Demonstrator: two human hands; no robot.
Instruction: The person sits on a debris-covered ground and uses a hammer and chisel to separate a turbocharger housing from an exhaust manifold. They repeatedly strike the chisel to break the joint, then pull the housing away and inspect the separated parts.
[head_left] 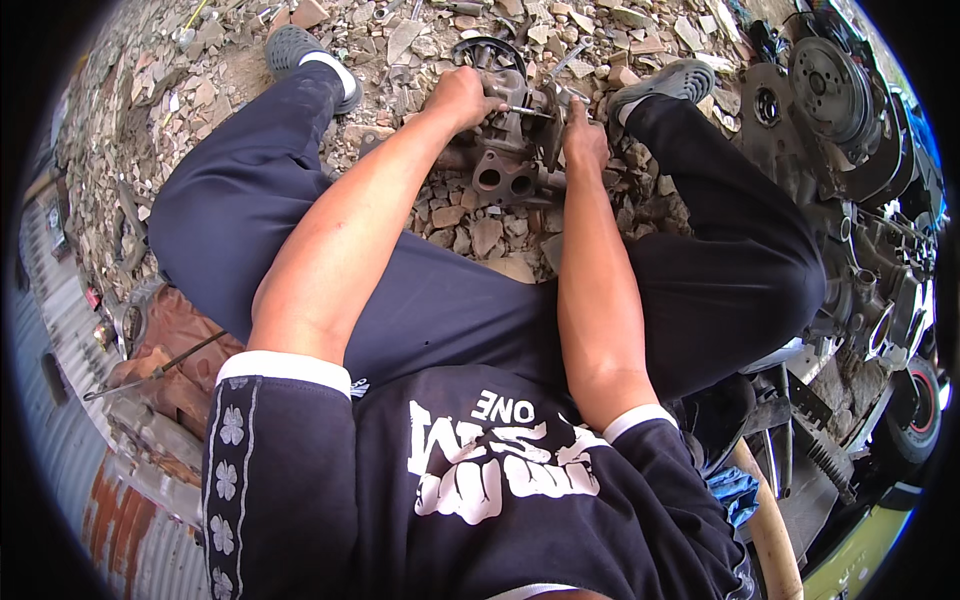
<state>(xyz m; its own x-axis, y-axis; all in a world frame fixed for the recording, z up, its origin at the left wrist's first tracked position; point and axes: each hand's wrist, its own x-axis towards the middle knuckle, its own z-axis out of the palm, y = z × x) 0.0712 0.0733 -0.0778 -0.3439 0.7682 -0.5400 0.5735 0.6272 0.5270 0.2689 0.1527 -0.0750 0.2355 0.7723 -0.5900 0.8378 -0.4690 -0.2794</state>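
Note:
Between my feet lies a rusty cast-metal engine part (503, 178), its flange with two round holes turned toward me. It looks like a manifold with a housing attached. My left hand (458, 101) is closed at the part's upper left, around one end of a thin metal rod (530, 112). The rod points right across the top of the part. On the right side my right hand (585, 137) is closed against a metal piece by the part's edge; my fingers hide what they grip. Just beyond the right hand is a wrench-like metal tool (572, 57).
Broken stone and tile rubble (400, 42) covers the ground. Scrap metal parts, including a round pulley-like drum (830, 88), are heaped at the right. A small wheel (912, 410) lies further back there. Corrugated metal sheet (65, 290) and a long thin rod (165, 368) are at the left.

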